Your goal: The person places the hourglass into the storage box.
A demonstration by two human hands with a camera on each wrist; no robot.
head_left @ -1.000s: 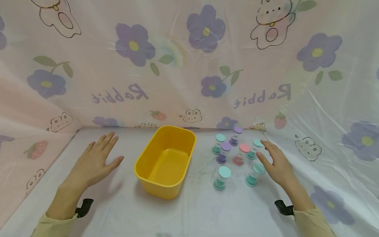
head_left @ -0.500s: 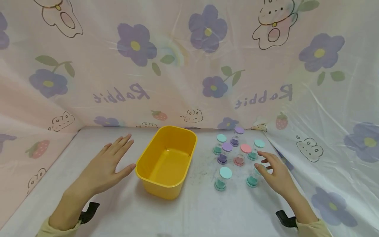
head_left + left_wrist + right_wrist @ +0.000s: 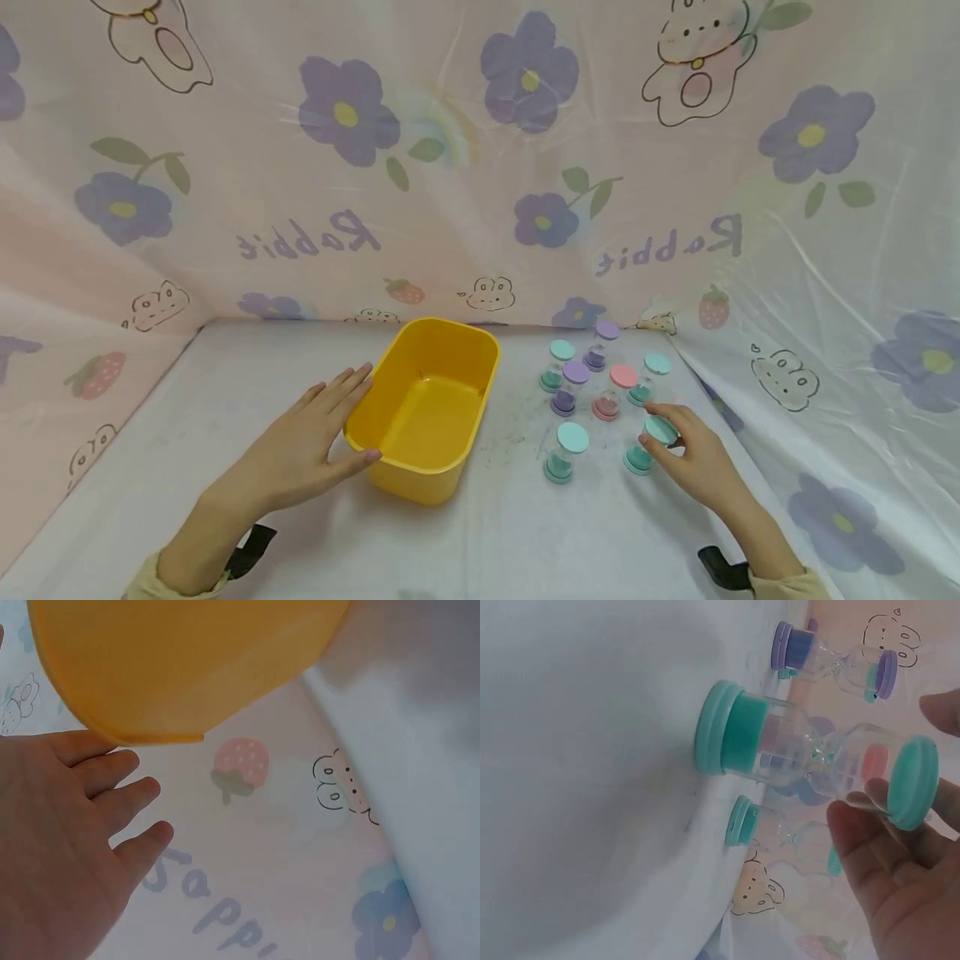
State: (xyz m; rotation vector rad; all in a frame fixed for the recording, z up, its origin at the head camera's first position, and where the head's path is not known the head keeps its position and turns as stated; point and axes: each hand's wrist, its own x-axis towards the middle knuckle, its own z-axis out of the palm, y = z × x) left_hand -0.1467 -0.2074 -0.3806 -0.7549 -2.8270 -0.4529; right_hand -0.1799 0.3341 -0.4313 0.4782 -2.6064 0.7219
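Purple "Rabbit" lettering [image 3: 302, 242], mirrored, behind yellow tub [image 3: 411, 475], hourglasses [image 3: 560, 457].

Yellow tub [image 3: 408, 481]: smooth plast., semi-gloss. Hourglass caps [image 3: 921, 780]: smooth plast. Backdrop [image 3: 450, 200]: creased, sl. sheen.

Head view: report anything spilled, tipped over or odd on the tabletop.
Faint dark smudges mark the white tabletop between the yellow basin and the hourglasses, odd against the plain surface; their cause is unclear. No hourglass is tipped over.
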